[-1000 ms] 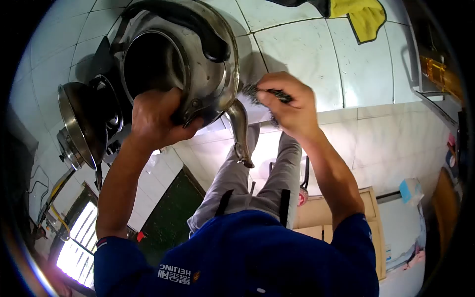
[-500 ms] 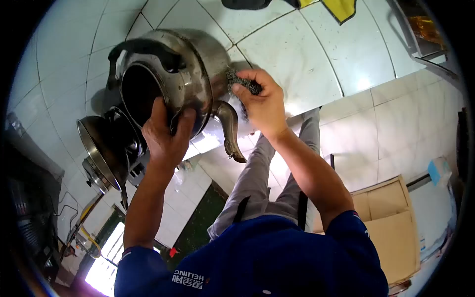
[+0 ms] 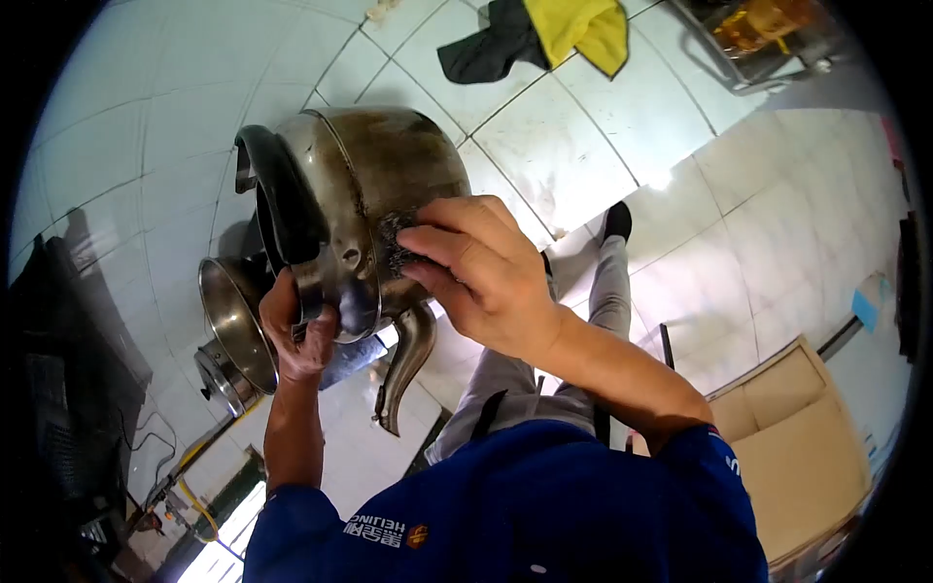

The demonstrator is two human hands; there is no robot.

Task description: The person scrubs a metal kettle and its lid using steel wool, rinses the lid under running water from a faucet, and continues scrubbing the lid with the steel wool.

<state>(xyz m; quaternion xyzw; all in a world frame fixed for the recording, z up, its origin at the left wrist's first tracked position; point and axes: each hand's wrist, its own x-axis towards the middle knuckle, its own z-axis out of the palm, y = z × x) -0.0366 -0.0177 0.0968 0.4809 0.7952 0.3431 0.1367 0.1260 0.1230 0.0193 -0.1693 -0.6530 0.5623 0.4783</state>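
Observation:
A large stained metal kettle (image 3: 394, 160) lies tilted on the white tiled counter. Its black handle (image 3: 277, 194) faces left and its curved spout (image 3: 413, 360) points down toward my body. My left hand (image 3: 296, 330) is closed on the rim of the kettle's opening, thumb outside, with part of the fingers out of sight. Pressed against the kettle's side above the spout is a grey steel wool scourer (image 3: 394, 238). My right hand (image 3: 486, 267) pinches that scourer between thumb and fingers, covering part of it.
Left of the kettle sit a metal bowl-shaped vessel (image 3: 233, 311) and a knobbed lid (image 3: 224, 384). A yellow and black cloth (image 3: 583, 39) lies at the back of the counter. At upper right stands a metal tray (image 3: 743, 73) holding something amber. A cardboard box (image 3: 816, 466) is low at right.
The kettle has turned so more of its side faces up, and its opening faces away. My right hand has moved the scourer left, from near the base onto the side.

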